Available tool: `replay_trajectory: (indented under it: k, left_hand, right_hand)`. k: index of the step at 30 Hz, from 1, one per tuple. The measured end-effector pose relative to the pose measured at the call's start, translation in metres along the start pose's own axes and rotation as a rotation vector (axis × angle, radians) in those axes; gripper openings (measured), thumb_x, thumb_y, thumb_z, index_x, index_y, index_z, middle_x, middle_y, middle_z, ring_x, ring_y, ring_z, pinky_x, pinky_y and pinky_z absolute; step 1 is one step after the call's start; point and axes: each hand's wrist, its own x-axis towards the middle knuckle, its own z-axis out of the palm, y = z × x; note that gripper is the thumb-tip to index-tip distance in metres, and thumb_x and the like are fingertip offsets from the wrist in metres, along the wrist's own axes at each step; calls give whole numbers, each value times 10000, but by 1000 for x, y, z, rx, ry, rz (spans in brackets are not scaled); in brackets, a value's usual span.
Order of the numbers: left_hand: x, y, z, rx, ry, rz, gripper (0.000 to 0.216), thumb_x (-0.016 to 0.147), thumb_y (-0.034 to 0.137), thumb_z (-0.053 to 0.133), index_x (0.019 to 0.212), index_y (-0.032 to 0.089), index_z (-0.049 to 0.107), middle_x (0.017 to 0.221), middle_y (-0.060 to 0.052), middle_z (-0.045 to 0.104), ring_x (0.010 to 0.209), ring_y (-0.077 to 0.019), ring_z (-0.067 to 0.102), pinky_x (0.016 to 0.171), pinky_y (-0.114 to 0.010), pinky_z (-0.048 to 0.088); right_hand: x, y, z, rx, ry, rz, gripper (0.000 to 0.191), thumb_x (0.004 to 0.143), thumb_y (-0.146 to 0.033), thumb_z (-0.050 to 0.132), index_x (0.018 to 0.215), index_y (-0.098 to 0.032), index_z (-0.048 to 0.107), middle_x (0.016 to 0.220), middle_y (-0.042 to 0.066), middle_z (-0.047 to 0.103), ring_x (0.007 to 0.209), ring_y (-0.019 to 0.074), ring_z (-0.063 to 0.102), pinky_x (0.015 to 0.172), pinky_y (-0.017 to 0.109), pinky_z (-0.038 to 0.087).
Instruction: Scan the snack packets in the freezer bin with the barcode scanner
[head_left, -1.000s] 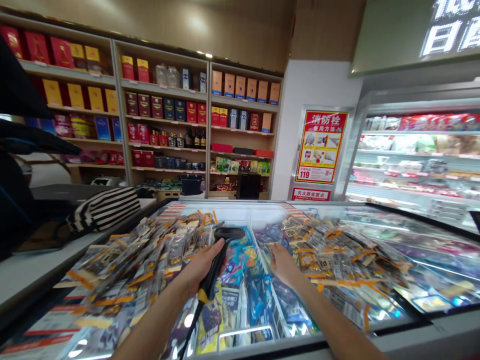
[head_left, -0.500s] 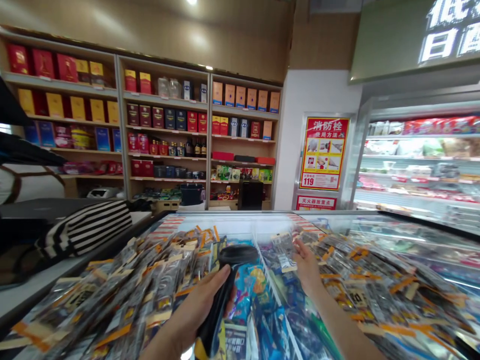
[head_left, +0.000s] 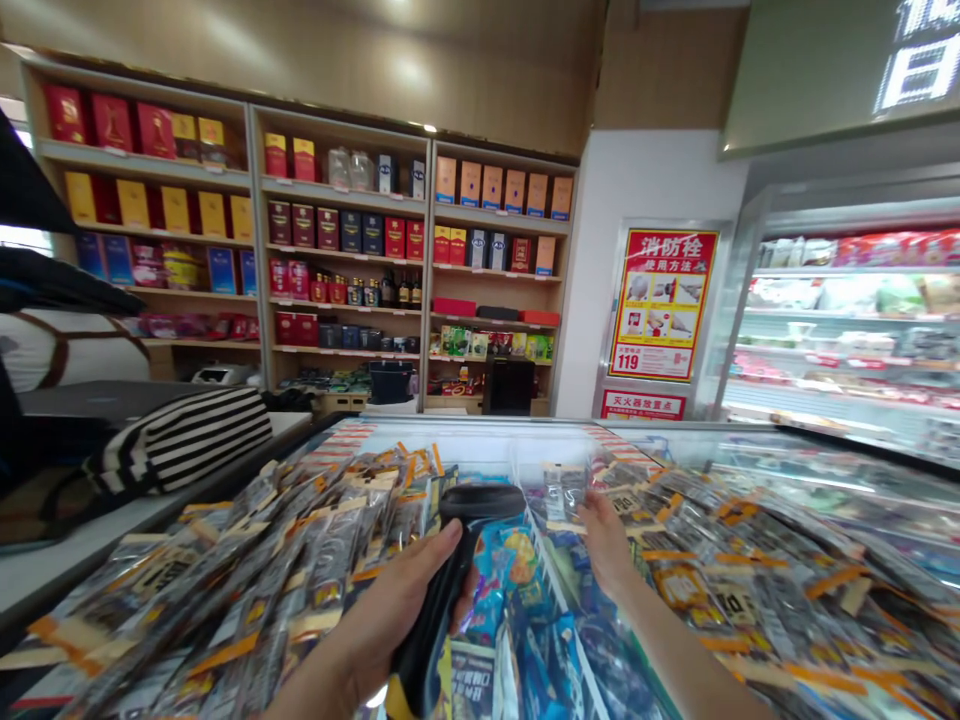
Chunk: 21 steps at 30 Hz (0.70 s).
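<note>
My left hand (head_left: 420, 575) is wrapped round the handle of a black handheld barcode scanner (head_left: 480, 502), its head pointing forward over the freezer. My right hand (head_left: 604, 535) pinches the right edge of a clear plastic packet (head_left: 564, 492) with pale strips at its ends. Blue snack bags (head_left: 517, 600) stand in the freezer between my hands. To the left is a heap of clear packets with orange and cream strips (head_left: 322, 560). A similar heap of packets (head_left: 750, 590) spreads to the right of my right forearm.
A white wire divider (head_left: 559, 590) runs between the bags in the freezer. Shelves of boxed goods (head_left: 345, 255) line the back wall. A striped black and white bag (head_left: 191, 440) rests at the left. On the right stands a lit open fridge (head_left: 847, 330).
My right hand has shifted slightly left and down, and the clear packet it holds has turned more upright. My left hand keeps the scanner. The background has slid a little to the right.
</note>
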Motion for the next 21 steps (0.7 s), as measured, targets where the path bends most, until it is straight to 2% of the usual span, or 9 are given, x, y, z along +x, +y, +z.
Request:
replay_trajectory:
  k: [8,17,21]
  left_hand:
    - [-9,5,2,-14,-12,-62,318,680,445,553,684,128,574,554,-24,597,440,-79,498,436,-179,379]
    - [-19,10,5,-1,-105,-59,316,664,436,576,667,122,553,550,-31,593,443,-83,510,427,-171,366]
    - [-20,14,2,69,-95,-25,314,656,443,579,656,131,538,557,-22,585,451,-82,502,435,-175,363]
  right_hand:
    - [1,2,-4,56,2,-49,275,580,-294,560,826,-188,497,779,-1,619,794,179,575,672,285,448]
    - [-1,1,-2,58,51,-51,268,570,-279,583,812,-195,506,703,-24,609,694,145,566,624,257,434]
    - [-1,2,-4,15,52,-44,282,589,-281,556,851,-195,495,677,-25,613,646,144,571,620,266,437]
